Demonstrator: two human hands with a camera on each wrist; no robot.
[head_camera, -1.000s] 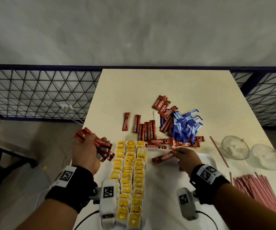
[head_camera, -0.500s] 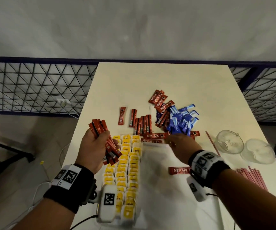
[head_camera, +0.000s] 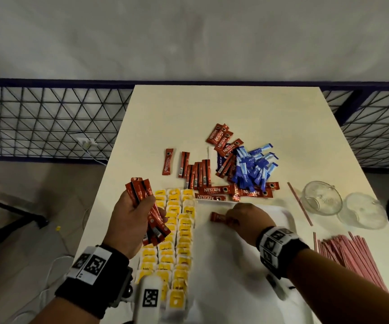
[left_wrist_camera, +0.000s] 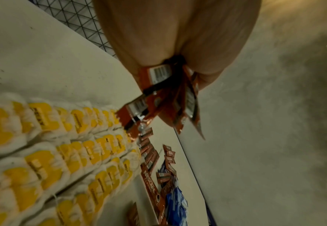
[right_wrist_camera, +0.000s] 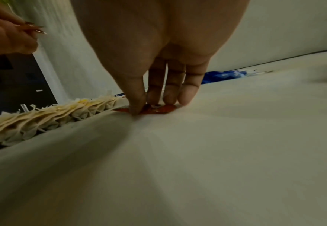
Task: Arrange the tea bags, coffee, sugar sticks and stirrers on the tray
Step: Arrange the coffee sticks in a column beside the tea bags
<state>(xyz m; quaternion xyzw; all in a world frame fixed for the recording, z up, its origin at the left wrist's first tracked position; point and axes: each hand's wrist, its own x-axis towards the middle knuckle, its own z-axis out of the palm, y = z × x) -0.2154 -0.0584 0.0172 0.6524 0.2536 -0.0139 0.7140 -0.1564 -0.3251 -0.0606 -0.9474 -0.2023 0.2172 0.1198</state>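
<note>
On the smooth white tray (head_camera: pixel 287 216), the right hand (head_camera: pixel 247 218) pinches one glossy red coffee stick (head_camera: pixel 216 217) flat, just at three o'clock of the papery yellow-tagged tea bags (head_camera: pixel 179 242). The left hand (head_camera: pixel 130 220) grips a crinkly fan of coffee sticks (head_camera: pixel 151 211) above them.

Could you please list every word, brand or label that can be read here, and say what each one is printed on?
"NESCAFE CLASSIC": red coffee sticks on the table.
"RELAX": yellow tea bag tags, only partly legible.
Blue sugar sticks: script too small to read.
Barcodes on the coffee sticks in the left hand: digits blurred.
</note>
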